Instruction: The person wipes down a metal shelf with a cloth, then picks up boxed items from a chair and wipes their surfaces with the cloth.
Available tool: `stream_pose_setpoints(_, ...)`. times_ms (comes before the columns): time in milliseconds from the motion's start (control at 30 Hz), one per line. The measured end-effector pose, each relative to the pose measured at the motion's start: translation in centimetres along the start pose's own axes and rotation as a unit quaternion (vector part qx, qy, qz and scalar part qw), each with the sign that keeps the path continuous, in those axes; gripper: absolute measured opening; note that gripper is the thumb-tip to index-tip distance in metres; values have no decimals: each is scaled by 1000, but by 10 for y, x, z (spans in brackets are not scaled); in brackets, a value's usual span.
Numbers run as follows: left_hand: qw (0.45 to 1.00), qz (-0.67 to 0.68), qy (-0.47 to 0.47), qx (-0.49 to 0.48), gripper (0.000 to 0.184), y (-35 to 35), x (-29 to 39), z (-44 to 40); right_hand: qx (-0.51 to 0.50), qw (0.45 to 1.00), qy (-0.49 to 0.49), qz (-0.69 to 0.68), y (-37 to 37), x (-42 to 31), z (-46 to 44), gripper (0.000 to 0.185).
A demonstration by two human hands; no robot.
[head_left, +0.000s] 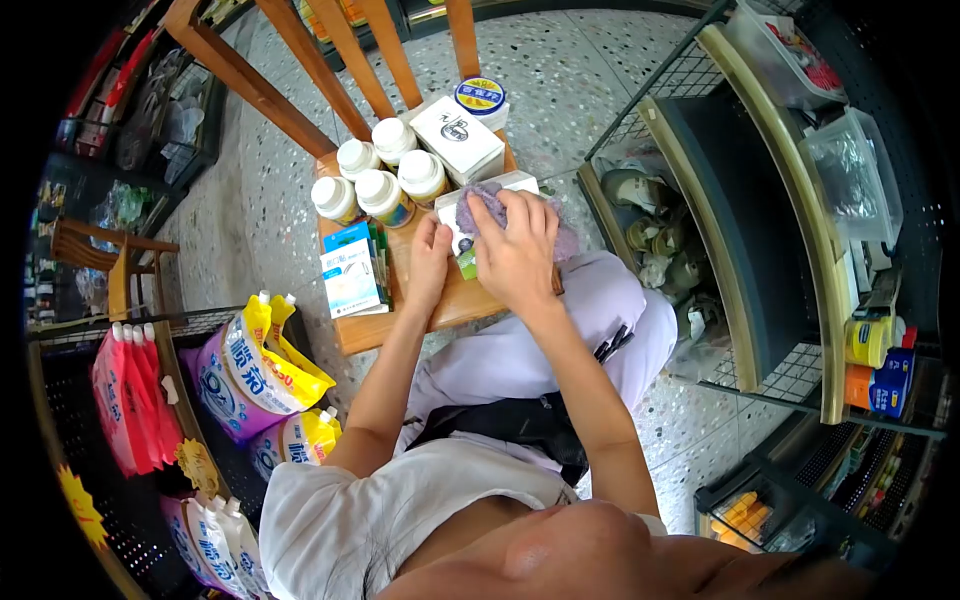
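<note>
Over the wooden chair [468, 305] I have a white printed box [455, 232], my right hand [515, 255] curled down above it and my left hand [430, 262] pinching its left edge, with a purple cloth [466, 213] pressed between right hand and box, near five white-capped bottles [377, 188].

The cloth [466, 215] is purple, the chair [455, 302] orange-brown, the floor [565, 85] speckled grey.

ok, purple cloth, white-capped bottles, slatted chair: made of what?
Fuzzy purple cloth: matte, likely microfibre or terry, judging by its nap. Round white-capped bottles: probably smooth moulded plastic, from the soft highlights. Orange-brown slatted chair: apparently varnished wood, given colour and sheen.
</note>
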State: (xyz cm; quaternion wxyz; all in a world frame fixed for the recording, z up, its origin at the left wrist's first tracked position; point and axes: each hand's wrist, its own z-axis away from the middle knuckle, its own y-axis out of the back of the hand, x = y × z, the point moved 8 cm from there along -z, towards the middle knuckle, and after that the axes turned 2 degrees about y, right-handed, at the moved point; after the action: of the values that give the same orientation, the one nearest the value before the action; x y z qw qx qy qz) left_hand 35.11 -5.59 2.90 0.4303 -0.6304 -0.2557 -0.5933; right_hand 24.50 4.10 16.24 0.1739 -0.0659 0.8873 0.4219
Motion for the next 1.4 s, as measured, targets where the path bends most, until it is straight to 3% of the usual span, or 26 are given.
stream_pose_setpoints(400,1000,-8,-21,0,62,-1,5,1,-54,997,53,2,-17,-16,5,41)
stream_pose_setpoints(500,999,-41,-16,-14,58,2,4,3,-57,997,57,-6,-16,-17,6,43)
stream_pose_setpoints(600,994,55,95,0,52,12,-17,3,-71,996,59,-11,-15,-20,6,45)
stream_pose_setpoints(700,996,61,63,-13,46,7,-12,3,-86,995,56,-19,-15,-19,10,46)
stream_pose_setpoints(1100,993,79,85,-12,48,2,-5,4,-123,991,40,-27,-12,-15,39,42)
stream_pose_setpoints(1200,997,-71,1,-34,45,-5,19,6,-116,992,39,-28,-10,-14,41,42)
stream_pose_setpoints(1333,997,-30,77,-4,42,2,3,3,-113,992,35,-32,-8,-15,48,43)
stream_pose_setpoints(1400,997,-20,69,4,40,-1,8,3,-124,991,31,-33,-6,-14,53,44)
